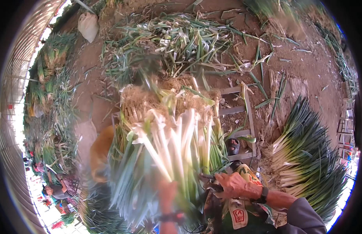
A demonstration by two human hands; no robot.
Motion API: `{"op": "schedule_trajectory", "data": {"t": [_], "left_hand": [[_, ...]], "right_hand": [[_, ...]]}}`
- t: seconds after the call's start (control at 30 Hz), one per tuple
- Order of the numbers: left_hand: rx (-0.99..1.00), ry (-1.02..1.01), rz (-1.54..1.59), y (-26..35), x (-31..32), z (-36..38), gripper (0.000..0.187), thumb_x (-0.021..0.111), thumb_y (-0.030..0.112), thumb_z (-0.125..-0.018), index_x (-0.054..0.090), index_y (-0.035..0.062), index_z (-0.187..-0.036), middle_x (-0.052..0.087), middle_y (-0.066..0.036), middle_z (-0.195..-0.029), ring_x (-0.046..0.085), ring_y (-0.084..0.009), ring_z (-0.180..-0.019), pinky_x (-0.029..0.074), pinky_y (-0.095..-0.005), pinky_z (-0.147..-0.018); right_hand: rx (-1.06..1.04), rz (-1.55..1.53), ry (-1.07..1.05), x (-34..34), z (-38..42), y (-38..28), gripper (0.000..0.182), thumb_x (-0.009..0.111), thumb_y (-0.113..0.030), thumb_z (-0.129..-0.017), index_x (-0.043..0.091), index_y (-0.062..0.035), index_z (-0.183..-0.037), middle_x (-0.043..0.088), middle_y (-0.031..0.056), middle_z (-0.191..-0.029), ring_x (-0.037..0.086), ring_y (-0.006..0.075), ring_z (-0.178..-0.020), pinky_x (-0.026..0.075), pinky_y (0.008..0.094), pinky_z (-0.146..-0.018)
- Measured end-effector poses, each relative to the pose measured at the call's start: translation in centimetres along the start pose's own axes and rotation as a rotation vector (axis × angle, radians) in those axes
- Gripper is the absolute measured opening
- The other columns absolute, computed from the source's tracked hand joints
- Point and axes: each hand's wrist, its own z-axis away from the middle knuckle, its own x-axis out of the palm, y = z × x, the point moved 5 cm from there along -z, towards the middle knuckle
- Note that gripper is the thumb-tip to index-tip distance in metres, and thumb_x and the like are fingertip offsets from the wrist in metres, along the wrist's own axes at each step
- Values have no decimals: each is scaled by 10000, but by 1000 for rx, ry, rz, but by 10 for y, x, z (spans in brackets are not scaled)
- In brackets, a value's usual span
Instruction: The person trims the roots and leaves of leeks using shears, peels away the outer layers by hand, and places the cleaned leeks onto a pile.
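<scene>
A large pile of leeks (177, 144) lies in front of me, white stems and shaggy roots pointing away, green leaves toward me. My left hand (167, 195) is over the leaves at the near side, smeared by motion, with a dark band at the wrist. To its right, my right hand (235, 185) is closed around a small dark tool (210, 183), whose kind I cannot tell. That tool is right beside the pile's near right edge. Past the right wrist is a black watch (262, 195).
A metal frame (251, 121) stands under and right of the pile. Trimmed leaves (181, 43) litter the ground ahead. Cleaned leeks (309, 160) lie in a row at right. A tan shape (102, 152) is beside the pile; another person (58, 191) is at lower left.
</scene>
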Motion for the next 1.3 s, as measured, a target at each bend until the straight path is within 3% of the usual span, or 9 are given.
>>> {"op": "schedule_trajectory", "data": {"t": [0.1,0.2,0.33,0.53,0.57,0.67,0.8,0.97,1.3], "left_hand": [[101,56,-410,0,34,6,631,823,193,-696,527,-46,-1199,609,-245,-1106,597,-423,-1044,473,-497,-934],[250,213,-502,5,56,10,718,856,229,-676,483,-49,-1224,570,-261,-1118,565,-454,-1065,454,-524,-946],[131,281,-572,5,65,1,627,785,126,-697,475,-51,-1213,572,-261,-1072,578,-465,-1024,467,-551,-904],[-1,184,-227,19,35,-4,502,719,37,-667,564,-53,-1136,672,-267,-1010,667,-427,-946,529,-477,-874],[72,286,-326,0,33,-9,522,723,16,-651,586,-46,-1152,705,-236,-1033,699,-373,-951,542,-430,-877],[11,109,109,46,7,-6,544,753,16,-653,603,-41,-1172,722,-180,-1034,710,-301,-924,553,-389,-847],[70,63,68,28,7,-43,510,763,11,-658,635,-40,-1149,735,-144,-1010,709,-230,-893,555,-340,-810],[-35,52,-257,55,34,-56,456,762,74,-658,625,-51,-1075,714,-255,-994,695,-414,-948,528,-456,-855],[34,103,-296,33,40,-31,559,769,91,-663,552,-69,-1153,684,-270,-1051,672,-425,-985,520,-461,-888]], "right_hand": [[113,-41,-10,-1,-16,10,646,797,-428,-769,520,34,-1126,626,184,-831,634,377,-665,503,463,-557],[148,-74,32,-9,-20,12,640,804,-436,-760,533,17,-1123,626,187,-817,634,376,-662,500,464,-555],[165,-144,50,-15,-14,8,617,807,-436,-753,556,7,-1101,619,187,-775,632,375,-645,495,465,-544],[195,-94,87,-3,16,25,598,798,-448,-754,572,1,-1079,615,183,-754,626,378,-621,498,469,-537],[180,-118,88,-2,19,25,602,794,-449,-756,569,2,-1086,616,183,-765,628,378,-625,501,467,-537],[94,-153,17,9,28,28,613,788,-444,-758,559,7,-1105,622,183,-804,634,378,-636,505,460,-537],[22,-104,-74,23,29,28,635,787,-418,-757,528,28,-1129,629,186,-870,645,387,-682,508,465,-553],[205,-89,-4,-8,20,45,737,791,-431,-756,513,70,-1219,645,206,-906,649,399,-751,513,490,-628],[284,-98,-13,6,49,74,726,775,-456,-773,540,62,-1225,637,231,-891,649,423,-725,522,499,-630]]}}
